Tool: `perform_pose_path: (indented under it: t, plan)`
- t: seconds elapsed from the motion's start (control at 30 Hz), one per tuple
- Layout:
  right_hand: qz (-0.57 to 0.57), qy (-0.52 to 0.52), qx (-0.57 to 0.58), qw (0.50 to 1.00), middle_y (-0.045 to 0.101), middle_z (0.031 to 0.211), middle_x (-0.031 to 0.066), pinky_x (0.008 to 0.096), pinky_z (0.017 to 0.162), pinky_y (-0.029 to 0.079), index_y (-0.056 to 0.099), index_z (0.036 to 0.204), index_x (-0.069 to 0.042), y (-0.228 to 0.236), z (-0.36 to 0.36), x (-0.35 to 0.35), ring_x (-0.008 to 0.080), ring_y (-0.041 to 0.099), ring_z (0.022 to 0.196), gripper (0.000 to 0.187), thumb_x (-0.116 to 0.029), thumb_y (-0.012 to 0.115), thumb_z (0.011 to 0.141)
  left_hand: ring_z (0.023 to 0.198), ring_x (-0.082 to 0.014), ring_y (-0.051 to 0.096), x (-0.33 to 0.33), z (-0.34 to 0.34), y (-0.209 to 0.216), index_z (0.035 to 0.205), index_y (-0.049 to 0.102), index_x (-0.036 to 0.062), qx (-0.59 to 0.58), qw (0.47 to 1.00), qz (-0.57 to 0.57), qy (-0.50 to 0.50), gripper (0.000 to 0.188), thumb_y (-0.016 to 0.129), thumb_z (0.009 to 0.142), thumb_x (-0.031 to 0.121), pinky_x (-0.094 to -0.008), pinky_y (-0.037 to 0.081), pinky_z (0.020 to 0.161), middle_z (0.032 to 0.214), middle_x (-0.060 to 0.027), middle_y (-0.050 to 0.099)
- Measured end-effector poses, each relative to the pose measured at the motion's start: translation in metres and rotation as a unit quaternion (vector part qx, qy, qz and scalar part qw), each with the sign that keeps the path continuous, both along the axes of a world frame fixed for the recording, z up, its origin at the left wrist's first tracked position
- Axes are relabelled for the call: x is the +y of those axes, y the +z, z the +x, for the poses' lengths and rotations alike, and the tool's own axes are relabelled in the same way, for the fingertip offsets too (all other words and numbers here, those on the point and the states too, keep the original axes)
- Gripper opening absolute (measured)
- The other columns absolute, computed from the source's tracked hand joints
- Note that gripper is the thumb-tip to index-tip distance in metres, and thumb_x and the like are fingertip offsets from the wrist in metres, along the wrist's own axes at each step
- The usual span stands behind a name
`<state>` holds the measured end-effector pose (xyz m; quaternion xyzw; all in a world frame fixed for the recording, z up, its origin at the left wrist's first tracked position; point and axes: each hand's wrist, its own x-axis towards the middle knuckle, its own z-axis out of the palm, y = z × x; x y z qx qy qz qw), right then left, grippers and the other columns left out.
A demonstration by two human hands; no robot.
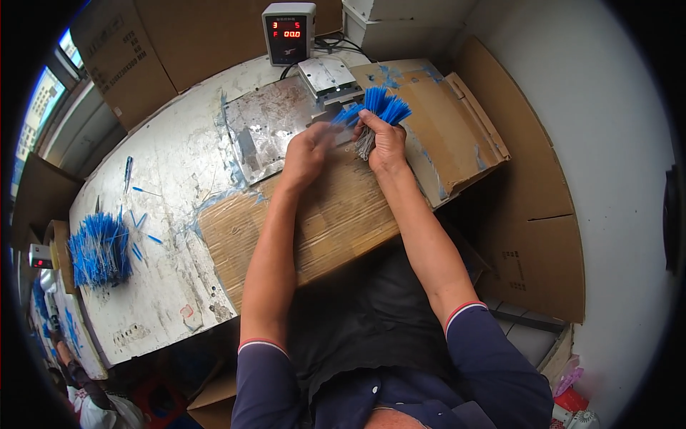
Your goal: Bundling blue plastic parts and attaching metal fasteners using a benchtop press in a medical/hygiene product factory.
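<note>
R hand (386, 141) closed round a thick bundle of slim blue-tipped strands w/ pale, wiry lower ends (386, 107), thumb pressed across the front; blue tips fan out above the fist, pale ends hang below the thumb side. L hand (307, 154) just beside it, fingers curled & blurred, w/ a few blue strands running from its fingertips toward the bundle; can't tell if it's pinching them or only touching. Both hands sit above the near edge of a flat, scuffed silver metal plate (263, 129), by a small silver metal block-shaped fixture (326, 76) at its far R corner. Behind that, an upright pale-grey box w/ dark front & red digits (289, 34), cables alongside. Under the forearms: a flat brown cardboard sheet w/ shiny tape (321, 229), lying along the near edge of the worn, stained white tabletop (182, 171). R of the hands, a brown cardboard box w/ torn blue bits on top (446, 118). Far L side of table: a big heap of similar blue & pale strands (100, 250), a few loose blue pieces (146, 191) nr it, plus a slim dark pen-like stick (128, 173) farther back. Lower L, beyond the table, part of another person in a white-and-dark garment (96, 409), mostly cut off by the rim.
</note>
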<state>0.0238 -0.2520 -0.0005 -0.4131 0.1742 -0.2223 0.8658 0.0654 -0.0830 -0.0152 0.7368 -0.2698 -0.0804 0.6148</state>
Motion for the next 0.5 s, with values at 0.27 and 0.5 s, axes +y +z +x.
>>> perform_pose_path:
  t: [0.27,0.5]
  plan:
    - [-0.077,0.117,0.085,0.986,0.068,0.071,0.0128,0.0339,0.052,0.056,0.067,0.083,0.003,-0.002,0.003,-0.025,0.0207,0.065,0.058,0.007,-0.002,0.072,0.084,0.072,-0.0081,0.052,-0.002,-0.002,-0.001,0.116,0.069,0.0062,-0.065,0.996,0.068,-0.007,0.020,0.056,0.102,0.013,-0.0252,0.043,0.067,0.077,0.0007,0.059]
    - [-0.041,0.117,0.079,0.989,0.069,0.080,0.0116,0.0334,0.059,0.059,0.069,0.093,0.002,0.001,-0.009,-0.012,0.0207,0.068,0.066,0.013,-0.006,0.077,0.086,0.072,-0.0116,0.057,-0.004,0.004,-0.009,0.111,0.064,0.0044,-0.067,0.990,0.047,0.111,0.018,0.053,0.105,0.018,-0.0302,0.047,0.066,0.078,-0.0045,0.061]
